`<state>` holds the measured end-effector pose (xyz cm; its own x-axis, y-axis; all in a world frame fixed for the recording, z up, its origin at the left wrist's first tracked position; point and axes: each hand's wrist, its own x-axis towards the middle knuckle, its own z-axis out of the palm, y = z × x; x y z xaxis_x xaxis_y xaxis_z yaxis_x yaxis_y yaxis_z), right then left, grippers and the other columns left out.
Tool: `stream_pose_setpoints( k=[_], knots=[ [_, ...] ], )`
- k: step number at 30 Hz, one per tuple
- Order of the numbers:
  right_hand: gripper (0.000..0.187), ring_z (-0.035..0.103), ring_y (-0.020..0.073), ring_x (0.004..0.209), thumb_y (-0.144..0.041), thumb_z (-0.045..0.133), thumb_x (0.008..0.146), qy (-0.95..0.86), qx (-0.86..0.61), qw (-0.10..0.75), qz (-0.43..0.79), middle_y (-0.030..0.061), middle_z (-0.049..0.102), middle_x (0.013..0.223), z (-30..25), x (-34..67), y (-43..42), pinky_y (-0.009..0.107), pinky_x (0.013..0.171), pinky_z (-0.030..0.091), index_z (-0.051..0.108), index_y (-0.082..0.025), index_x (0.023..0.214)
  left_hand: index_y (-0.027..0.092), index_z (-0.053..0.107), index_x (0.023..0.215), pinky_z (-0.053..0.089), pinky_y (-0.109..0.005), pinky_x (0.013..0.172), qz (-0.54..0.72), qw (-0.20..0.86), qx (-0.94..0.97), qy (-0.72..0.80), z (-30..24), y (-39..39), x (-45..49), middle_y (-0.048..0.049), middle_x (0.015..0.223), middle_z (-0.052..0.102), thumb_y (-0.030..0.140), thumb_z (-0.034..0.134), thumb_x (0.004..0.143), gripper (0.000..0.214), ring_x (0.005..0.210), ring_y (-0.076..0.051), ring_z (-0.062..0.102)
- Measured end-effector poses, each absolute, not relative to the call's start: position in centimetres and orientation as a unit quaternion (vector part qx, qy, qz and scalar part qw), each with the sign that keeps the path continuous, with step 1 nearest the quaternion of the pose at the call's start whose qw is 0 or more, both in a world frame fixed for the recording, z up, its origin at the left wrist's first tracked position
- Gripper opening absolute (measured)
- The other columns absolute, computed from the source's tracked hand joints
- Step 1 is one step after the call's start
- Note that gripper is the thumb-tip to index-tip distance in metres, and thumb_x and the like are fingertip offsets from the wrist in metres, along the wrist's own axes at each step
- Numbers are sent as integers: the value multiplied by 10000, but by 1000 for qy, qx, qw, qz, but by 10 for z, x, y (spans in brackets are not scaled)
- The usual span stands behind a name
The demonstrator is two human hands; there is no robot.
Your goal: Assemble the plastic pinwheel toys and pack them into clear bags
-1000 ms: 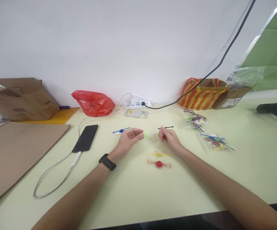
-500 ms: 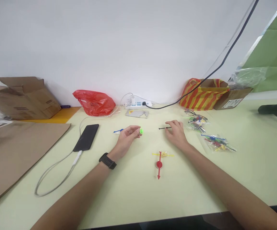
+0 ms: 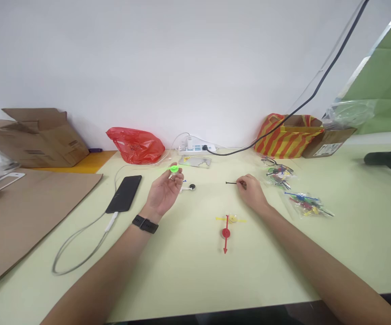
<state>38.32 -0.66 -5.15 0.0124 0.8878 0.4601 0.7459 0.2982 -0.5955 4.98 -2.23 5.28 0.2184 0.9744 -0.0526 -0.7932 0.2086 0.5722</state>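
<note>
My left hand [image 3: 164, 192] is raised a little off the pale green table [image 3: 188, 271], palm up, pinching a small green disc [image 3: 174, 169] at its fingertips. Just right of it a white stick with a dark round end [image 3: 189, 187] lies on the table. My right hand [image 3: 252, 193] rests on the table with its fingers closed on one end of a thin black stick [image 3: 232, 183]. Nearer me lie a red spinner [image 3: 225, 234] and a yellow spinner [image 3: 232, 219].
Two clear bags of coloured parts [image 3: 306, 203] lie to the right. A black phone [image 3: 125, 193] with a grey cable lies left. At the back are a red plastic bag [image 3: 135, 145], a power strip [image 3: 195, 147], a striped bag [image 3: 288, 134] and cardboard boxes [image 3: 34, 137].
My left hand lifted the green disc off the table and turned palm up. My right hand closed on the black stick. The red spinner stopped spinning.
</note>
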Motion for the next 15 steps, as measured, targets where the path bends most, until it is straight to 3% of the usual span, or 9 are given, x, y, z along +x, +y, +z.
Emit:
stream_pose_setpoints(
  k=[6,9,12,15],
  knots=[
    [124,589,306,982,-202,566,906,-704,-592,391,27,120,690,973,-45,381,-11,456,889,455,685,-211,873,218,683,1153,598,-243,947,578,726,282,243,46,-23,54,-76,1239,720,108,717,883,294,1132,-169,708],
    [96,605,290,934,-207,547,914,-693,-599,400,40,93,702,948,-42,378,-13,433,852,446,641,-224,902,212,684,1162,571,-267,1009,562,714,316,274,45,-23,58,-77,1310,707,73,718,863,331,1194,-182,694],
    [92,619,252,841,-232,507,936,-685,-582,426,104,67,688,923,-39,373,-16,378,756,452,597,-228,956,163,699,1112,571,-281,974,547,716,296,315,39,-22,62,-119,1247,729,94,680,871,251,1128,-190,712],
    [123,598,223,760,-233,480,935,-687,-555,443,152,56,666,923,-38,368,-18,350,698,444,578,-227,1010,144,715,1052,562,-281,742,536,685,307,386,30,-19,64,-90,918,738,269,654,919,192,815,-166,702]
  ],
)
